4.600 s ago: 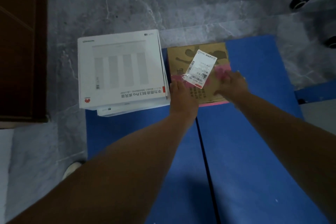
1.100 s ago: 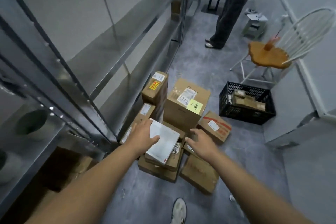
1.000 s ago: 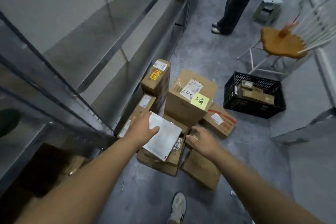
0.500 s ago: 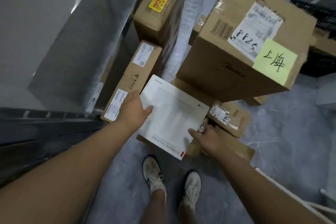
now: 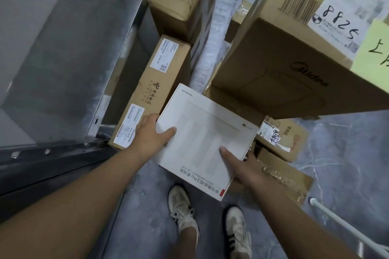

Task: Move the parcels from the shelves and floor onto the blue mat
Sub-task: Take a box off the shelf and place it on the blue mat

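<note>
Lift white box (image 5: 205, 139) level off cardboard pile at 12 o'clock from shoes; left hand (image 5: 150, 136) and right hand (image 5: 242, 167) clamped on opposite edges, thumbs on top.

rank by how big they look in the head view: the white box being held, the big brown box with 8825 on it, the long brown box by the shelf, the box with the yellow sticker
1. big brown box, though it is cut off by the frame edge.
2. white box, held by the left hand and right hand, so nearer the camera.
3. long brown box.
4. yellow-sticker box, partly out of frame, so unsure.
</note>
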A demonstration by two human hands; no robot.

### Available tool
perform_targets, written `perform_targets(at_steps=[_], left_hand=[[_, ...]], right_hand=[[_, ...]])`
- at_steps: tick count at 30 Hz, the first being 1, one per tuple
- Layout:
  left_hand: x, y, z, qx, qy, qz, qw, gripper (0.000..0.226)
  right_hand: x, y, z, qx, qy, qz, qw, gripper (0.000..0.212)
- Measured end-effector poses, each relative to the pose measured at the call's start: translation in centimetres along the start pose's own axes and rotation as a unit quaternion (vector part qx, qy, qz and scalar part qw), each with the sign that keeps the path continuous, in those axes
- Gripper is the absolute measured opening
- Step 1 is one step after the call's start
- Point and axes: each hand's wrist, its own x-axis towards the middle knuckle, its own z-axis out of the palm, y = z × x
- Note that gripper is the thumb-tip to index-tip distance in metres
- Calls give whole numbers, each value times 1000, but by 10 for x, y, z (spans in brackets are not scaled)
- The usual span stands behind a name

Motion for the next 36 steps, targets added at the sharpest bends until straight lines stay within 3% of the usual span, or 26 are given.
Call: perform_targets(at_steps=[5, 9, 14, 19, 24, 29, 36], left_hand=[[-18, -9, 0, -43, 34, -3, 998, 43], [-63, -6, -22, -105, 56, -20, 993, 38], [-158, 18, -54, -179, 137, -68, 972, 39], [-297, 51, -66, -257, 254, -64, 930, 38], [-434, 64, -67, -350, 370, -78, 857, 42], [-566, 37, -22, -433, 394, -136, 799, 42], [-711, -38, 49, -537, 544, -202, 612, 41]], right_hand=[[-8, 14, -5, 62, -40, 19, 997, 89], [-38, 2, -15, 32, -59, -15, 998, 79], [-103, -56, -34, -46, -97, -104, 989, 63], [-204, -117, -62, -117, -151, -242, 951, 52], [-324, -141, -77, -241, -245, -325, 881, 58], [-422, -104, -74, -352, -294, -368, 809, 69], [-533, 7, -14, -485, -401, -418, 656, 70]])
